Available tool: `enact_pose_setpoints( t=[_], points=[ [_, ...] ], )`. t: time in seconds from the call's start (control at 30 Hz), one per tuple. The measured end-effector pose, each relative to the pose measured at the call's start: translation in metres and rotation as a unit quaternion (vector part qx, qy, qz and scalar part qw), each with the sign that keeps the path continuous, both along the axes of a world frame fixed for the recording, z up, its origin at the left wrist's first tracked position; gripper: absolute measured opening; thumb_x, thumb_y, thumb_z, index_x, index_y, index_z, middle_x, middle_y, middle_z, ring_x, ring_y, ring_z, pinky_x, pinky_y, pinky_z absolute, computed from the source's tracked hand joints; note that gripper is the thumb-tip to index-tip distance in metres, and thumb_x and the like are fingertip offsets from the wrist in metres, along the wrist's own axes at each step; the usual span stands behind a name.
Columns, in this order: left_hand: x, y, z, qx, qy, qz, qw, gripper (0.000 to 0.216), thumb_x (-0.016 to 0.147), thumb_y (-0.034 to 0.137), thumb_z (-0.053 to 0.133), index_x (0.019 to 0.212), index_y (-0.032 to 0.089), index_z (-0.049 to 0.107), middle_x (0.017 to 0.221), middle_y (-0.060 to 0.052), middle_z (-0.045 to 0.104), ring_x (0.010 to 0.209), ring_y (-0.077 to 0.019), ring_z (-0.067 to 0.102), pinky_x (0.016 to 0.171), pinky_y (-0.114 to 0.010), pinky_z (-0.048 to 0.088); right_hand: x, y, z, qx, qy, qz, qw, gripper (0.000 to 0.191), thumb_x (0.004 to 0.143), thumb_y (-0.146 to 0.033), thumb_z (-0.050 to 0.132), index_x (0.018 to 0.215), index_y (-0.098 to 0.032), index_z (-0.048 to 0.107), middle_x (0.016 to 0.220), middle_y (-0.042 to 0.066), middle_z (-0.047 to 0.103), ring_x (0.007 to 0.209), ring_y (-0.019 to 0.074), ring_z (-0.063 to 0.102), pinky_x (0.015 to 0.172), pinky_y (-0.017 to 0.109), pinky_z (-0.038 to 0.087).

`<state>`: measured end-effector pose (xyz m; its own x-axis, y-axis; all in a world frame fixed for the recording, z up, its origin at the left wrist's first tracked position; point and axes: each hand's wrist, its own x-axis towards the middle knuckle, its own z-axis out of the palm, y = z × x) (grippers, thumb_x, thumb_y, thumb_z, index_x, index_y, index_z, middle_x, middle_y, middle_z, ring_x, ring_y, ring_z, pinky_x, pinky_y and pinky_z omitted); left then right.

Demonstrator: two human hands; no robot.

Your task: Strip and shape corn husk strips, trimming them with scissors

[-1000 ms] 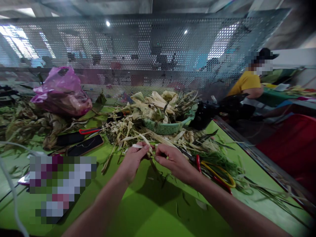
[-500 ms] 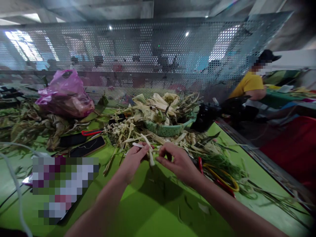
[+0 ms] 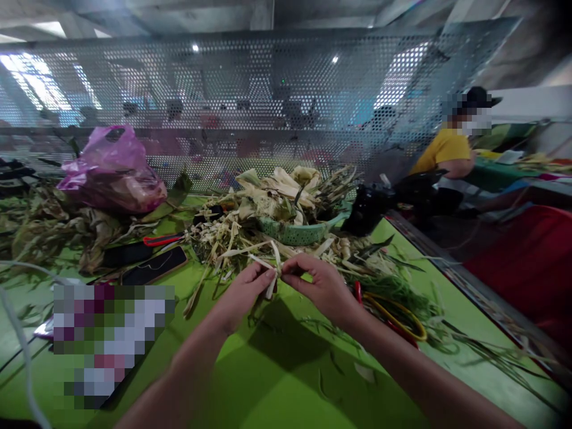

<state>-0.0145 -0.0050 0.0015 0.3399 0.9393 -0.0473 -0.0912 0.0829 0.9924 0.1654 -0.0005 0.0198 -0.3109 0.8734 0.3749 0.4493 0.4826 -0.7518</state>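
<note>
Pale strips of what looks like corn husk (image 3: 276,256) cross one another between my hands, above the green table (image 3: 286,387). My left hand (image 3: 243,293) is closed, its thumb and forefinger pinching the strips where they cross. From the other side my right hand (image 3: 318,287) has thumb and forefinger pressed together at the same crossing. Its fingertips meet the strips, close to the left thumb. Behind both hands lies a heap of husk scraps (image 3: 230,232), against a green basket (image 3: 292,233) piled with dry husks.
Scissors with red and yellow handles (image 3: 397,316) lie by green fibres (image 3: 406,292) on the right. To the left are a red cutter (image 3: 163,239), a dark phone (image 3: 154,266), a purple plastic bag (image 3: 114,173) and a white cable (image 3: 22,339). A person in yellow (image 3: 449,149) sits far right.
My right hand has come left, closing the gap to my left hand, and its fingertips now meet the strips. The strips have shifted in the left hand's pinch. The view moved slightly.
</note>
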Motion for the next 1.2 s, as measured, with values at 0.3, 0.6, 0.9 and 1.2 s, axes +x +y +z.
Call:
enact_pose_setpoints(
  t=[0.3, 0.6, 0.9, 1.2],
  points=[
    [0.003, -0.002, 0.004, -0.03, -0.013, -0.004, 0.999, 0.029, 0.079, 0.044, 0.06, 0.081, 0.016, 0.056, 0.066, 0.004, 0.042, 0.059, -0.0077, 0.034, 0.054, -0.02, 0.027, 0.006, 0.007, -0.001, 0.041, 0.0, 0.04, 0.998, 0.01, 0.086, -0.023, 0.057, 0.085, -0.021, 0.067, 0.077, 0.001, 0.064, 0.075, 0.0154, 0.058, 0.07, 0.027, 0.043],
    [0.001, -0.001, 0.003, -0.052, -0.093, -0.012, 0.994, 0.027, 0.074, 0.04, 0.068, 0.083, 0.016, 0.06, 0.066, 0.004, 0.046, 0.055, -0.0053, 0.037, 0.051, -0.017, 0.027, 0.011, 0.007, 0.007, 0.065, -0.002, 0.051, 0.997, 0.008, 0.086, -0.021, 0.059, 0.085, -0.022, 0.067, 0.078, 0.0, 0.064, 0.076, 0.0147, 0.058, 0.071, 0.027, 0.043],
    [0.004, -0.002, 0.005, 0.053, -0.029, -0.008, 0.998, 0.023, 0.083, 0.041, 0.056, 0.086, 0.018, 0.053, 0.072, 0.001, 0.057, 0.061, -0.0102, 0.049, 0.059, -0.022, 0.04, 0.005, -0.004, 0.013, 0.14, 0.008, -0.049, 0.989, 0.015, 0.085, -0.02, 0.058, 0.099, -0.022, 0.062, 0.106, 0.007, 0.058, 0.084, 0.0171, 0.056, 0.07, 0.028, 0.045],
    [0.01, -0.003, 0.0, 0.036, -0.062, 0.032, 0.997, 0.016, 0.083, 0.033, 0.058, 0.092, 0.02, 0.055, 0.081, 0.001, 0.053, 0.072, -0.0095, 0.05, 0.067, -0.02, 0.04, -0.009, -0.006, -0.008, -0.058, -0.042, -0.01, 0.997, 0.025, 0.09, -0.038, 0.052, 0.075, -0.019, 0.059, 0.072, 0.0, 0.059, 0.069, 0.015, 0.053, 0.061, 0.025, 0.038]
  ],
)
